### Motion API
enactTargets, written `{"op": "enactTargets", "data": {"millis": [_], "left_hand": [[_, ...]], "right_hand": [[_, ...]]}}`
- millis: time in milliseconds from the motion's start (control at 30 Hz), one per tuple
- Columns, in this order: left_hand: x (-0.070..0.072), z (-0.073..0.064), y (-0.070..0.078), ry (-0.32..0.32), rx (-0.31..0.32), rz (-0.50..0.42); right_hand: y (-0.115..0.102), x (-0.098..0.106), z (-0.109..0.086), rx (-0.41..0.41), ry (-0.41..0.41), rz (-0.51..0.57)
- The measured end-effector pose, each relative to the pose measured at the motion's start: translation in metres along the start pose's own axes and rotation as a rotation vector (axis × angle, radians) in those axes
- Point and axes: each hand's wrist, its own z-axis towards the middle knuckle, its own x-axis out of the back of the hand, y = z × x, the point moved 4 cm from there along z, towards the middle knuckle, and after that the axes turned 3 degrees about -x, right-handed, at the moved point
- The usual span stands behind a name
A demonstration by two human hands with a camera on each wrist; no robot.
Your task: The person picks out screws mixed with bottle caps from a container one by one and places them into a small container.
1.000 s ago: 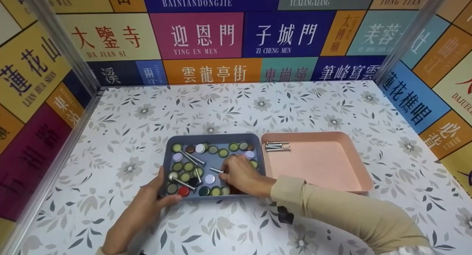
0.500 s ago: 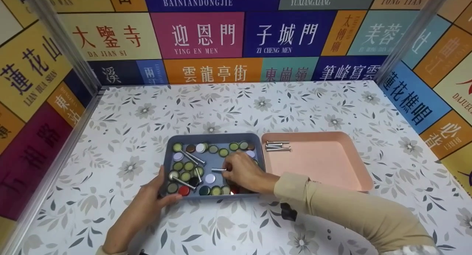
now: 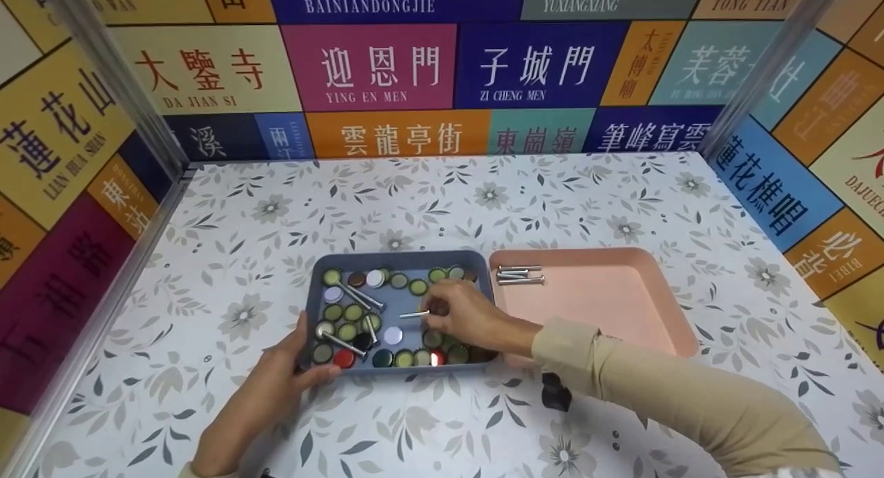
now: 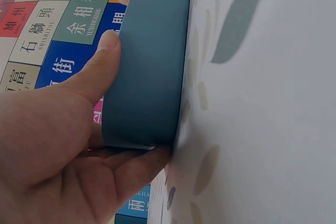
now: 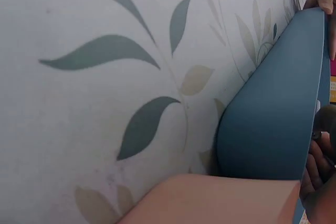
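My right hand [image 3: 473, 319] pinches a silver bolt [image 3: 414, 315] over the right part of the blue-grey tray [image 3: 397, 302]; its shank points left from the fingertips. My left hand [image 3: 273, 367] holds that tray by its near left corner. In the left wrist view the thumb [image 4: 107, 51] lies along the rim, and the fingers wrap the end wall. Scattered in the tray are several bottle caps [image 3: 393, 336], mostly green-lined, and a few more bolts [image 3: 344, 342]. Part of the tray is hidden under my right hand.
A pink tray [image 3: 594, 298] adjoins the blue-grey one on the right, with several bolts [image 3: 521, 280] in its far left corner. Both trays lie on a flower-patterned table top [image 3: 442, 208]. Panels with printed signs [image 3: 387, 67] stand around the back and sides.
My right hand has shifted slightly right and up with the bolt, uncovering caps at the tray's near right. My left hand stays at the corner.
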Motion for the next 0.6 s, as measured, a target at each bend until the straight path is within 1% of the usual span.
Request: {"op": "enactTargets", "data": {"millis": [100, 367, 600], "left_hand": [[-0.001, 0.0, -0.001, -0.008, 0.012, -0.007], [-0.001, 0.003, -0.003, -0.03, 0.051, -0.014], [0.0, 0.001, 0.0, -0.015, 0.019, 0.017]], "right_hand": [[0.005, 0.003, -0.002, -0.02, 0.002, 0.045], [0.014, 0.012, -0.008, -0.076, 0.032, 0.101], [0.016, 0.021, -0.012, -0.073, 0.045, 0.168]]}}
